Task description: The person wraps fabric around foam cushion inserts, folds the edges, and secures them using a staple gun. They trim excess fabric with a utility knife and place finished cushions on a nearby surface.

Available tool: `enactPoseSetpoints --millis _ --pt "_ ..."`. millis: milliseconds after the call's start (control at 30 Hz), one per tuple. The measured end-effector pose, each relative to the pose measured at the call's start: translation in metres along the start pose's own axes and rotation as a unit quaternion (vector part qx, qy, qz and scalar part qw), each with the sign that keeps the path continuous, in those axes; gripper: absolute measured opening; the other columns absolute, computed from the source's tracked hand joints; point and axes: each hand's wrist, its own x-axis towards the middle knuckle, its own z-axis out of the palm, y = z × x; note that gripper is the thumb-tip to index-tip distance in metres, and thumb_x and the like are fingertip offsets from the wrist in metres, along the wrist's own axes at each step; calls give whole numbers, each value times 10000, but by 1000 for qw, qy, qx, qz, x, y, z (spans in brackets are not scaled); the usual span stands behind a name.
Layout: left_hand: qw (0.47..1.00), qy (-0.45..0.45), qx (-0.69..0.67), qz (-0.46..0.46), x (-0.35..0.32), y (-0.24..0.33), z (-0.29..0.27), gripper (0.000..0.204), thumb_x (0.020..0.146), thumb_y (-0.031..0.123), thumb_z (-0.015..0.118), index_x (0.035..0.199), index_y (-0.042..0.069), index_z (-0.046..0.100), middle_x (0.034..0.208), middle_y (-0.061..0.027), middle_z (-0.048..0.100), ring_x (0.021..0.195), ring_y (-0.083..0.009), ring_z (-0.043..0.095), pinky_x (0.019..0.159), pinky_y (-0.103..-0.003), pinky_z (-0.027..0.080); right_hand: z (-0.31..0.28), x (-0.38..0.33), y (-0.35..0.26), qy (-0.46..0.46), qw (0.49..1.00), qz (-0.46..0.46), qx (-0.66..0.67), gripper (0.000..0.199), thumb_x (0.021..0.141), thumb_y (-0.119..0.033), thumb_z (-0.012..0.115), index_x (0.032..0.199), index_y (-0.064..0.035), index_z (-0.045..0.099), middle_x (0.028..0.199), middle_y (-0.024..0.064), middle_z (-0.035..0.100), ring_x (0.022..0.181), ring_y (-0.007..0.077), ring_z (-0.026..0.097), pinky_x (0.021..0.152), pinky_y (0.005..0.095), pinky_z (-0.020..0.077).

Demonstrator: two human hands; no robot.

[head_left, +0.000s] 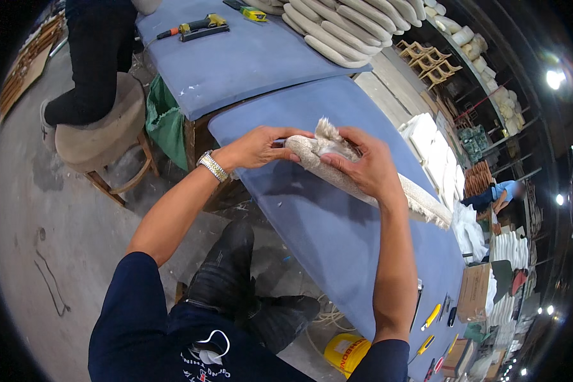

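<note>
A long padded piece (417, 198) in cream, nubby fabric is held just over the blue-grey table (299, 216). Its rounded end is pinched between the thumb and fingers of my left hand (264, 146). Farther along, my right hand (369, 162) grips the fabric near a loose, frayed flap (326, 130) that stands up from the padded piece. Some white filling shows beside my right thumb. Frayed threads hang along the piece's lower right edge.
Stacked cream padded pieces (347, 28) lie on the far table, with a yellow-black power tool (200, 27) to their left. Yellow-handled cutters (431, 316) lie at the near right. A yellow bucket (347, 352) stands below. At left, a person's leg rests on a stool (102, 130).
</note>
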Motion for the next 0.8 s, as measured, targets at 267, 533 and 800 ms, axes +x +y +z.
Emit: enactPoseSetpoints --millis 267,533,800 --pt "994 2 -106 -1 1 -27 -8 576 940 136 740 1481 132 543 1367 -67 652 1254 -166 589 1107 -362 467 12 26 -1 -34 999 -9 -7 328 851 -324 818 1028 -55 758 856 142 727 775 316 698 716 401 526" --pt "997 -29 -72 -10 7 -3 -6 608 935 113 732 1503 113 516 1413 -70 623 1289 -174 567 1142 -366 436 -3 -6 10 -25 1000 -1 -7 486 766 -378 880 1066 -22 740 962 173 728 899 342 700 818 401 536" --pt "999 -31 28 13 -5 -20 -11 661 926 143 748 1530 145 481 1557 -85 498 1393 -213 499 1181 -383 392 7 -2 10 -63 998 19 5 383 822 -320 824 1056 -28 742 973 164 734 904 382 685 791 439 529"
